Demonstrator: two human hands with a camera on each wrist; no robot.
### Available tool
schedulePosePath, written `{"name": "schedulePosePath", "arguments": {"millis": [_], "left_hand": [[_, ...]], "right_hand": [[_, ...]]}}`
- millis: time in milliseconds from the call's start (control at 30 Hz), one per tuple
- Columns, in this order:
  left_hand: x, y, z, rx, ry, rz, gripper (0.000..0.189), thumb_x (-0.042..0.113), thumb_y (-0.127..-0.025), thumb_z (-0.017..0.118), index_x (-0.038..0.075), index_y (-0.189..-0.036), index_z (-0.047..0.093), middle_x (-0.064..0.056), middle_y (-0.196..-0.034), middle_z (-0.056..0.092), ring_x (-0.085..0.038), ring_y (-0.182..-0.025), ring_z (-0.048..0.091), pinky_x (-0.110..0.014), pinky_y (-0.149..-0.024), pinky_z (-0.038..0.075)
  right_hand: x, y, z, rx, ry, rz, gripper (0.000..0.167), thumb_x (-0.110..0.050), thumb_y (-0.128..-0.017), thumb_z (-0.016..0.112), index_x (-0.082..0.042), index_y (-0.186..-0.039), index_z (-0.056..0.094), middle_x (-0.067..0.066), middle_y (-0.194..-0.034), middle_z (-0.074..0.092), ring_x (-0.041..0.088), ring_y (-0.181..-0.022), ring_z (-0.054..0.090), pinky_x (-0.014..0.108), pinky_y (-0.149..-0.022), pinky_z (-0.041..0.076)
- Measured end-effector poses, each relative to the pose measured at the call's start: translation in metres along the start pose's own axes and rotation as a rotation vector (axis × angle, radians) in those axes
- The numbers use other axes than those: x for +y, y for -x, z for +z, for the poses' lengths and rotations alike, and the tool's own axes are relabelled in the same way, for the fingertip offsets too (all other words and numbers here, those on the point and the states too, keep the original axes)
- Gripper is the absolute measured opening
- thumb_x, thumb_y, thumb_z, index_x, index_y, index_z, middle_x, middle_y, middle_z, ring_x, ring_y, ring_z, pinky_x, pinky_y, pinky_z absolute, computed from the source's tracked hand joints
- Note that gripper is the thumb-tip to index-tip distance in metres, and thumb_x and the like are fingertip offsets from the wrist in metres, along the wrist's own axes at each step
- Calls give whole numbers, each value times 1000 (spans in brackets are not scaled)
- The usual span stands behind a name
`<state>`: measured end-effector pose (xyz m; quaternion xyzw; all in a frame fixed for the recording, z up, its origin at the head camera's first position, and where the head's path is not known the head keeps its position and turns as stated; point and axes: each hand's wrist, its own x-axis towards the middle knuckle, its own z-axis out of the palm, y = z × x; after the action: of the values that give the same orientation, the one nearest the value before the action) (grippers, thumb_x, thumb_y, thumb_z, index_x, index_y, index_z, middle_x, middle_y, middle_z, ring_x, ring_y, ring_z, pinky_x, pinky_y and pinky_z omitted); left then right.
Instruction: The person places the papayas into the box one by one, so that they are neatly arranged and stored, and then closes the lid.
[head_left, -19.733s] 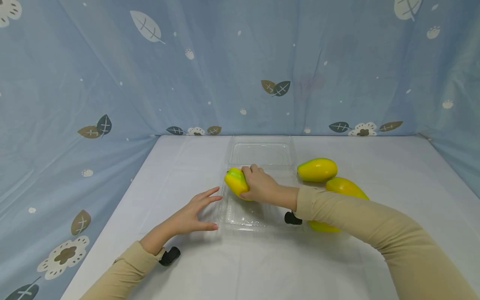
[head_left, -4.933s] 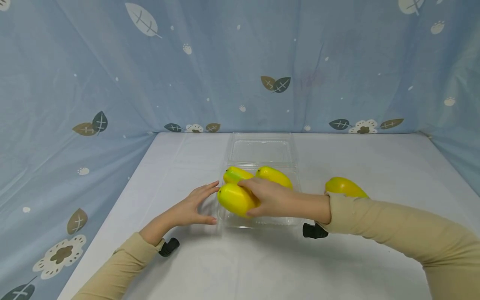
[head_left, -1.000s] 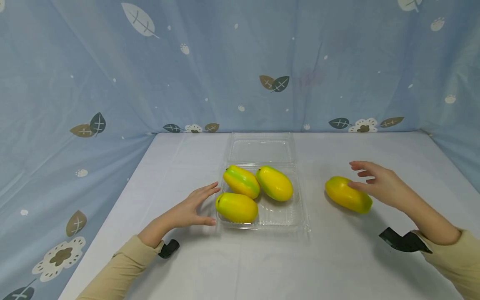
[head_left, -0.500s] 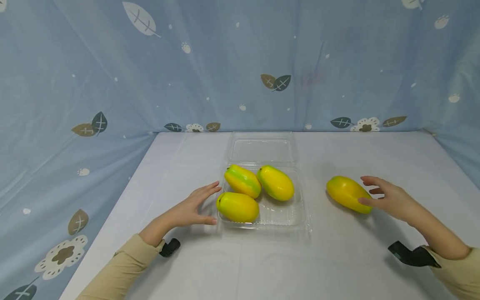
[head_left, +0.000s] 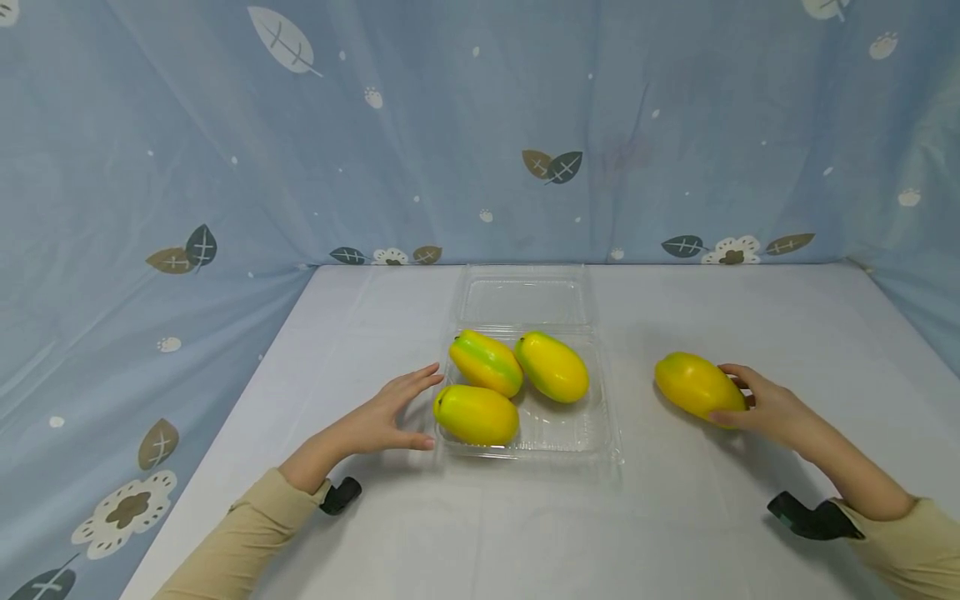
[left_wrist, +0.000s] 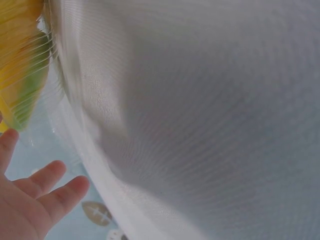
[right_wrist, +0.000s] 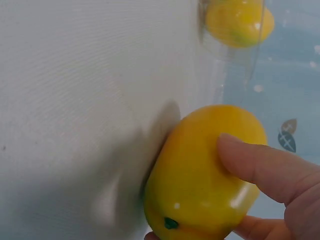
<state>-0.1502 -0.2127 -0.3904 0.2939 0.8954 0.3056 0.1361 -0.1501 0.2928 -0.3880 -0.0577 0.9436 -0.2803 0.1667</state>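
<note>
On the right of the table lies a yellow papaya (head_left: 693, 383). My right hand (head_left: 780, 412) grips its near right end, thumb on one side and fingers round the other. In the right wrist view the thumb presses the papaya (right_wrist: 200, 180) and a small green stem spot shows. My left hand (head_left: 375, 421) is spread beside the left edge of a clear plastic clamshell box (head_left: 562, 429), holding nothing. Inside the box lie three yellow-green papayas: one at back left (head_left: 486, 363), one at back right (head_left: 553, 367) and one at front left (head_left: 476, 415).
The clear lid (head_left: 525, 300) of the box is folded back flat behind it. A white cloth (head_left: 525, 533) covers the table. Blue patterned curtain (head_left: 420, 133) hangs at the back and sides. Black wrist mounts (head_left: 813, 518) stick out under both sleeves.
Earlier, papayas were placed in the box by the right hand. Over the last second this hand lowered from above the right papaya and closed round its end. The left hand stayed put.
</note>
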Motion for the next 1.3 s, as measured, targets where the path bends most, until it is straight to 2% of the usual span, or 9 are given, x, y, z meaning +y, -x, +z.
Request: {"name": "schedulePosePath", "arguments": {"millis": [200,367,900,1033,1233,1300], "left_hand": [[0,0,0,1,2,-9,86,33,-75,74,11,-144,28,-8,-153,15,-35,-138,13,-61,-105,17],[-1,0,1,-4,-2,-14,86,35,-75,74,12,-144,28,-6,-153,14,-33,-138,12,-59,-106,16],[0,0,0,-6,2,-21,86,34,-75,74,13,-144,28,-7,-153,14,-34,-138,13,-60,-105,17],[0,0,0,-8,3,-23,86,36,-75,74,13,-144,28,-6,-153,14,-33,-138,13,-60,-105,17],[-1,0,0,-6,-7,-23,86,37,-75,74,14,-144,28,-5,-153,14,-33,-138,12,-59,-106,17],[-1,0,0,-6,-9,-25,86,38,-75,73,14,-144,28,-4,-153,14,-33,-138,12,-59,-106,17]], "right_hand": [[0,1,0,12,9,2,84,-40,-82,65,10,-135,24,39,-125,35,52,-104,45,56,-74,47],[-1,2,-3,34,27,-28,79,-39,-82,66,9,-134,29,38,-123,39,49,-102,46,53,-73,47],[-15,9,-24,98,-16,-64,66,-31,-87,62,6,-133,34,36,-125,39,47,-102,45,50,-75,49],[-19,8,-28,122,-11,-80,64,-28,-87,62,7,-133,34,34,-122,41,45,-99,45,47,-74,49],[-21,6,-28,149,-3,-106,66,-28,-86,64,8,-133,34,31,-120,44,40,-96,47,31,-68,49],[-22,4,-25,155,-19,-108,68,-28,-86,64,9,-134,33,32,-121,43,41,-97,48,31,-69,50]]}}
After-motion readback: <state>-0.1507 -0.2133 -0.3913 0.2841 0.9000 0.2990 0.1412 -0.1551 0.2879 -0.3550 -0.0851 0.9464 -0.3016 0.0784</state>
